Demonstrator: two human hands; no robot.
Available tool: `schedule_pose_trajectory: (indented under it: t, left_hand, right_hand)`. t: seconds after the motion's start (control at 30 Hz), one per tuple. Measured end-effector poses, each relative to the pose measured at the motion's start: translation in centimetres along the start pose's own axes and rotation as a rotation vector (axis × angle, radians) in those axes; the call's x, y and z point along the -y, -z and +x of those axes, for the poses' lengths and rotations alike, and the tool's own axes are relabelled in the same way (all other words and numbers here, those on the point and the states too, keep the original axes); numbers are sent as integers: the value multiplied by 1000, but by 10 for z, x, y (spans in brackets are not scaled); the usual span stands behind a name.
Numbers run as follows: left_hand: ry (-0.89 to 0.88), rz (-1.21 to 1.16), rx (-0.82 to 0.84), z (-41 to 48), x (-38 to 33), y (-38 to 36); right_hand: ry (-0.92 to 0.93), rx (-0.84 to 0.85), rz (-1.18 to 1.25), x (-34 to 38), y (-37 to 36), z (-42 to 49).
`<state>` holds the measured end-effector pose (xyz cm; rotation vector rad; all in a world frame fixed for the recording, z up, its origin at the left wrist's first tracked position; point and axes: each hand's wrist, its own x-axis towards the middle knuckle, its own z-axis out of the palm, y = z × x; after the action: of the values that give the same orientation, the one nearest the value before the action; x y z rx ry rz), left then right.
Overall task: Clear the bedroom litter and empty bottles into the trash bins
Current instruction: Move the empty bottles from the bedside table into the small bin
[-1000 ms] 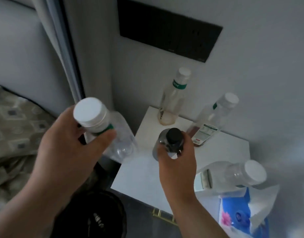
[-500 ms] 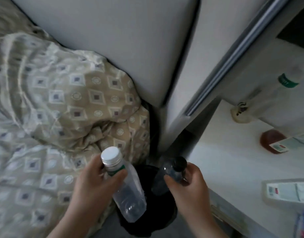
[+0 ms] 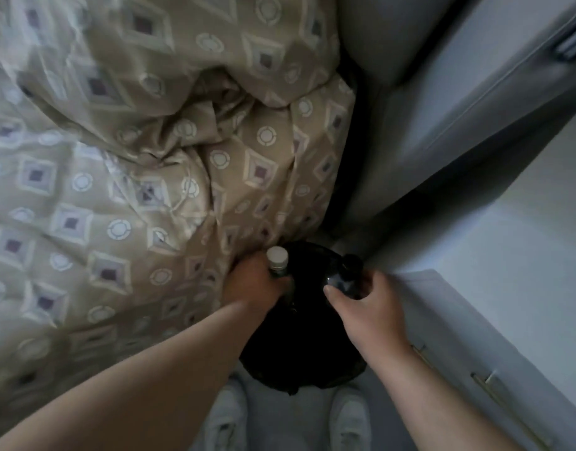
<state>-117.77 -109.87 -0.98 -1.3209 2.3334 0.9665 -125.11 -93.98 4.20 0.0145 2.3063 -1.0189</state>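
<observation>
A black trash bin (image 3: 304, 359) with a black liner stands on the floor between the bed and the nightstand. My left hand (image 3: 252, 284) grips a clear bottle with a white cap (image 3: 277, 259) over the bin's left rim. My right hand (image 3: 366, 304) grips a small clear bottle with a black cap (image 3: 347, 275) over the bin's right side. Both bottles point cap-up, with their lower parts lost against the dark inside of the bin.
A beige patterned duvet (image 3: 133, 174) hangs off the bed on the left, touching the bin. The white nightstand (image 3: 495, 255) with drawer handles is on the right, a padded headboard (image 3: 387, 37) behind. My white shoes (image 3: 226, 418) stand just before the bin.
My view has swung from the nightstand down to the bin. Both hands carried their bottles from the tabletop and lowered them into the bin's opening.
</observation>
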Motion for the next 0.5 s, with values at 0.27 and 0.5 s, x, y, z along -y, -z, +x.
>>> schedule_pose_trajectory:
  t: [0.27,0.5]
  left_hand:
    - [29,23,-109,10,-2,-51]
    - [67,-184,-88,-16,0,-42]
  right_hand:
    - [-44,87,5,-35,-20,15]
    - [-25,135,-136,-46,-33,26]
